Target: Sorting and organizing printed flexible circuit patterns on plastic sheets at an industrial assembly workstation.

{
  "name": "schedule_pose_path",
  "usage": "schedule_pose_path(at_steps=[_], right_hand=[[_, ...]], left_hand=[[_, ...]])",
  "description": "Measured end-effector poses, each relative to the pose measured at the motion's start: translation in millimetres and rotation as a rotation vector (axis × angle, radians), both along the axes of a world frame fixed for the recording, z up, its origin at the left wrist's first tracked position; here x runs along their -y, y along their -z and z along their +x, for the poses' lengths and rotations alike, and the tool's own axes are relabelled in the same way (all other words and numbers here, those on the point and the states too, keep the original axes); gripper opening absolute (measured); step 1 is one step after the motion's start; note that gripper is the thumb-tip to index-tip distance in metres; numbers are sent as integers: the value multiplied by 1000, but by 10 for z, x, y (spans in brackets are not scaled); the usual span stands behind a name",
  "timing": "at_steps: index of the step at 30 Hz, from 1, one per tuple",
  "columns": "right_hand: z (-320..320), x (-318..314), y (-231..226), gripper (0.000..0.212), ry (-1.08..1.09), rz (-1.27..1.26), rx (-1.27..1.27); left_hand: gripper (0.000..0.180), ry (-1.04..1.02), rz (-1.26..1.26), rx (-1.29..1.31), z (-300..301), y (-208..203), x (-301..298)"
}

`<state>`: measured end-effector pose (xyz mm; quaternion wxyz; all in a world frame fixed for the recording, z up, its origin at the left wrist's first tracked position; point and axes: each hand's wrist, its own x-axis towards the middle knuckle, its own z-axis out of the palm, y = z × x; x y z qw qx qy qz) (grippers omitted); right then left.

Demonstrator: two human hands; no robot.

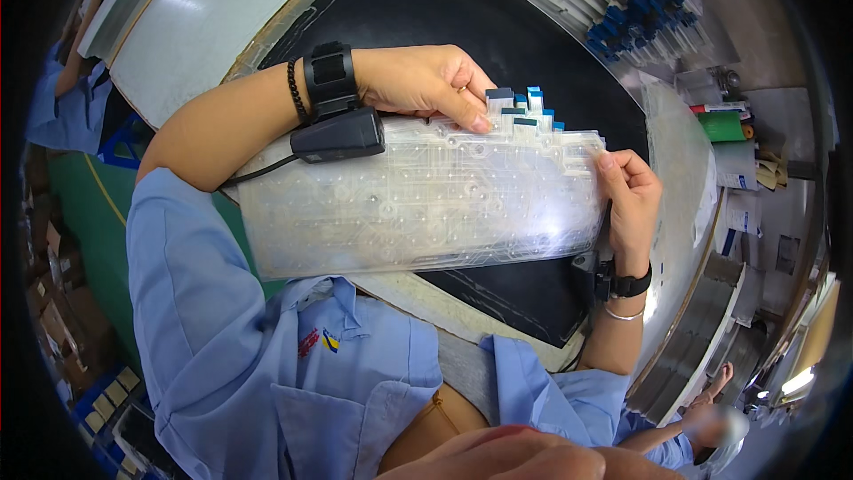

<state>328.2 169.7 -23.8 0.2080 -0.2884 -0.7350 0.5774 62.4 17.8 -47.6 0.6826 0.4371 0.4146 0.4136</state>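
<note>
Translucent membrane sheets, stacked and printed with faint circuit traces, lie held above a black mat on the workbench. Blue-ended connector tails stick out along their top edge. The left hand presses its fingertips down on that edge beside the tails. The right hand pinches the stack's right end between thumb and fingers.

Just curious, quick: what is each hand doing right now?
Left hand: fingers pressing the top edge of the clear membrane sheet.
Right hand: pinching the sheet's right edge.
</note>
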Motion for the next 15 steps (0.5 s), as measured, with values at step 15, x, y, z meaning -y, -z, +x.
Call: schedule_pose_path(at_steps=[15], right_hand=[[-77, 41, 31, 12, 25, 17, -62]], left_hand=[[25, -101, -43, -128, 85, -137, 33]])
